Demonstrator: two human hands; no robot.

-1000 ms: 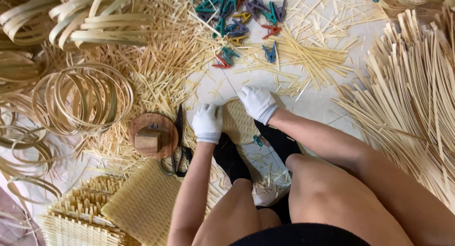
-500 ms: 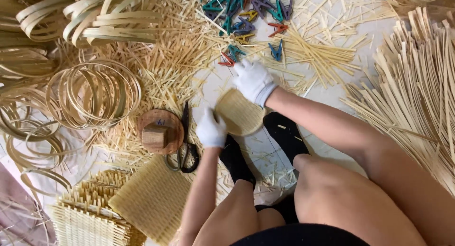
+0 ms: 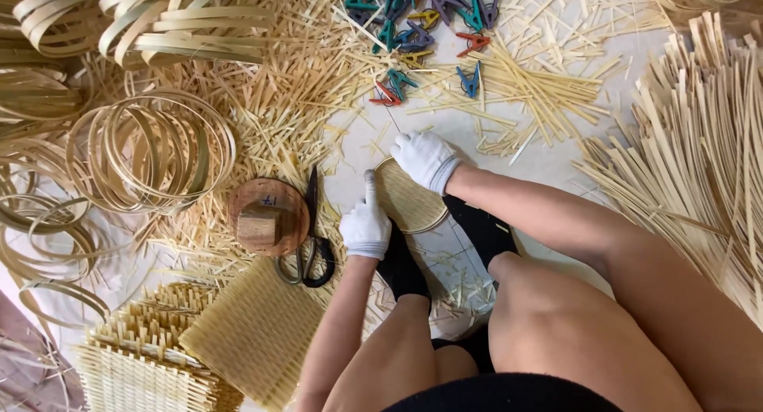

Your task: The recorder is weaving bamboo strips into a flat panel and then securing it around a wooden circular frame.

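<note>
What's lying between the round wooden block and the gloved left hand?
In the head view, black-handled scissors lie on the floor between the round wooden block and the left hand, which rests on the woven disc.

The round woven bamboo disc (image 3: 409, 197) is being partly covered by the white-gloved right hand (image 3: 425, 159); its grip is being hidden.

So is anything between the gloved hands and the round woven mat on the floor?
No. The left hand rests on the near-left edge of the round woven mat and the right hand on its far edge. The scissors lie apart to the left.
</note>
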